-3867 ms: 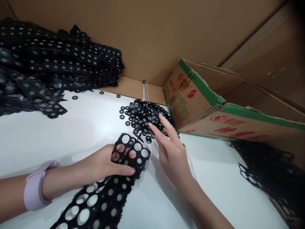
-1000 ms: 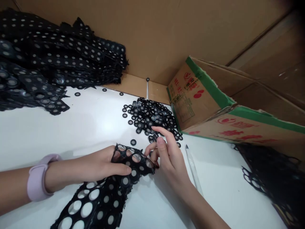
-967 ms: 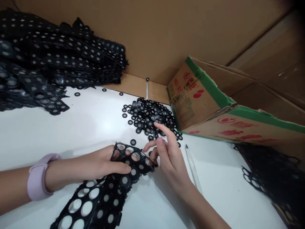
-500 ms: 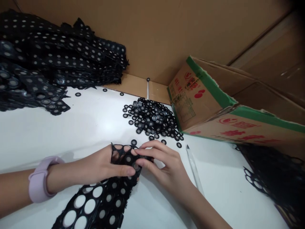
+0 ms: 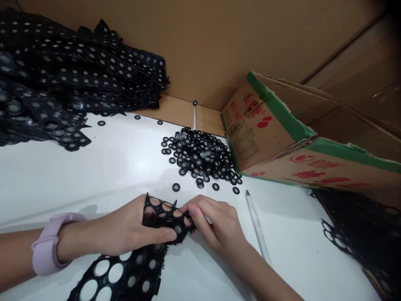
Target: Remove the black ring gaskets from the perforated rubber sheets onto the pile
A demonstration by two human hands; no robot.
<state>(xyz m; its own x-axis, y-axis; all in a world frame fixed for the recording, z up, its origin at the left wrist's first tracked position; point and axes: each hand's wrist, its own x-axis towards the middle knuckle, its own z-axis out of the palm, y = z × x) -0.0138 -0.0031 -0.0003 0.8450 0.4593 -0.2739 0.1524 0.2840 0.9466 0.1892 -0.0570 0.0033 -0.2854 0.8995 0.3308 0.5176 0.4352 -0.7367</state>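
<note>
A black rubber sheet (image 5: 125, 274) with rows of round washers and open holes runs from the bottom edge up to my hands. My left hand (image 5: 138, 228) grips its upper end, thumb on top and fingers behind, partly seen through the holes. At the sheet's upper right edge, my right hand (image 5: 213, 219) is closed in a pinch on the sheet; whether a washer is between the fingertips is hidden. Beyond my hands lies a heap of loose black washers (image 5: 203, 154), with a single washer (image 5: 176, 187) nearer to me.
Stacked black perforated sheets (image 5: 78, 71) fill the back left. A cardboard box (image 5: 266, 129) with green tape stands at the right. A white pen-like tool (image 5: 257, 225) lies beside my right arm. Black scrap webbing (image 5: 360, 234) is at the far right, on the white table (image 5: 125, 163).
My right hand has drawn its fingers in and moved slightly down at the sheet's edge. The sheet's upper end has tilted. One more washer lies at the heap's near edge.
</note>
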